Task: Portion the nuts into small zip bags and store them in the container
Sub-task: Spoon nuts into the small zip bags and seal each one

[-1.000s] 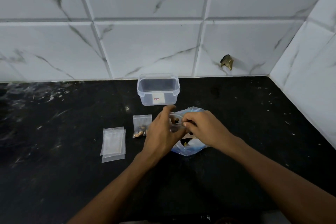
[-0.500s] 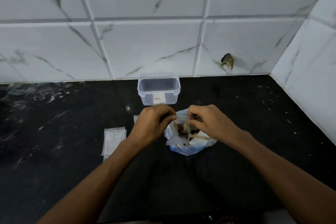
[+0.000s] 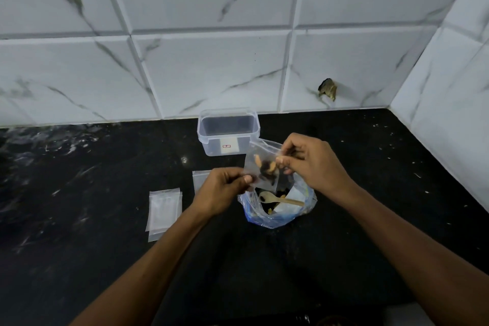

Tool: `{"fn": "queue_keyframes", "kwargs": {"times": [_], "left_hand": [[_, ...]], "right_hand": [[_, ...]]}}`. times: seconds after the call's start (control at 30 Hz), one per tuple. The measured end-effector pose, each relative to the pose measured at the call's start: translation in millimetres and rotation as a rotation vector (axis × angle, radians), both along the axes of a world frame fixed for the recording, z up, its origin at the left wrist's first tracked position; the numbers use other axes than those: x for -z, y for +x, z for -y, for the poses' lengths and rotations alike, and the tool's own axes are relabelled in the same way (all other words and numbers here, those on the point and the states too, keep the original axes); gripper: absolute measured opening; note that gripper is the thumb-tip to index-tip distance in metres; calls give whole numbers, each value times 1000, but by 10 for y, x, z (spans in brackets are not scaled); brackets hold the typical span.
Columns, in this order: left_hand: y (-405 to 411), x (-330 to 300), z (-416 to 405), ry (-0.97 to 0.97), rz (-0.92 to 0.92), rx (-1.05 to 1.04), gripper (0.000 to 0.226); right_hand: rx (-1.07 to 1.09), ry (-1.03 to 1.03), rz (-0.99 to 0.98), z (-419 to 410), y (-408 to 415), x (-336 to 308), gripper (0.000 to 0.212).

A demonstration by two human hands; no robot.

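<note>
The left hand (image 3: 225,190) is pinching the lower left corner of a small zip bag (image 3: 260,164), and the right hand (image 3: 315,164) is pinching its upper right edge near the zip strip, so the bag is hanging tilted between them, just above the open supply bag (image 3: 277,209). A few nuts (image 3: 266,169) are sitting low inside it. The mouth does not look sealed, though that is hard to judge; if so, tipping it further risks nuts sliding out toward the right fingers. A wooden spoon (image 3: 283,200) is lying in the supply bag. The container (image 3: 227,132) is standing open just behind, apparently empty, on the black counter (image 3: 79,259). Left of the hands, flat empty bags (image 3: 164,209) are waiting, and another bag (image 3: 198,180) is showing partly behind the left hand; a careless swing could sweep them away.
</note>
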State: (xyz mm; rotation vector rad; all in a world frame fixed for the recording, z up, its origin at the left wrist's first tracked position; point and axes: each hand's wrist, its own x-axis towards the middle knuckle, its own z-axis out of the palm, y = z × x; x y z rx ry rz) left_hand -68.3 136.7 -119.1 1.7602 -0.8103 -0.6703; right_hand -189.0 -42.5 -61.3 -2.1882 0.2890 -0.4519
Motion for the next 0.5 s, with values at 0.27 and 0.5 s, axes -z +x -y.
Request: {"fn": "queue_keyframes", "kwargs": {"times": [0.27, 0.5], "left_hand": [[-8, -16, -47, -40, -19, 67, 26], [-4, -250, 76, -257, 21, -2, 21]], "right_hand": [[-75, 111, -60, 54, -7, -39, 4], [-114, -193, -117, -16, 23, -58, 7]]}}
